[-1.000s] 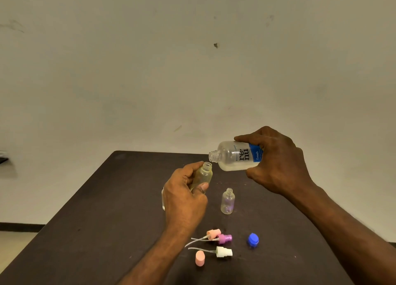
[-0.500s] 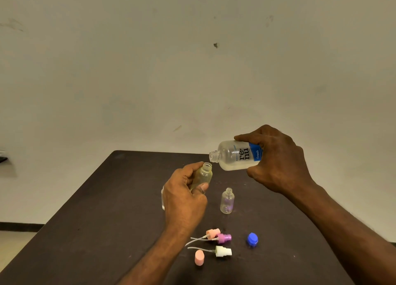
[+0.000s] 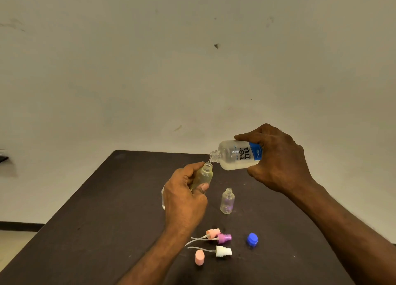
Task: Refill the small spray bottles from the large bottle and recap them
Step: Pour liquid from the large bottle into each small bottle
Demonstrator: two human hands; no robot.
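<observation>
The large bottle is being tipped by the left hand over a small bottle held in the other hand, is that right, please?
Not quite: the head view shows the right hand tipping the large bottle, while the left hand holds the small bottle beneath its mouth.

large bottle [image 3: 234,156] | label reads "re·nu" | blue band reads "fresh"

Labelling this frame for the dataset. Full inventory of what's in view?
large bottle: 1, clear with blue label, tilted, mouth over the held small bottle
small spray bottle, held: 1, yellowish clear, uncapped
small spray bottle, standing: 1, clear, uncapped, table centre
third clear container: 1, mostly hidden behind left hand
spray heads: 3, peach, purple, white, near edge
overcap: 1, peach, beside white head
blue cap: 1, right of heads
table: 1, dark
hands: left holds small bottle, right holds large bottle
</observation>
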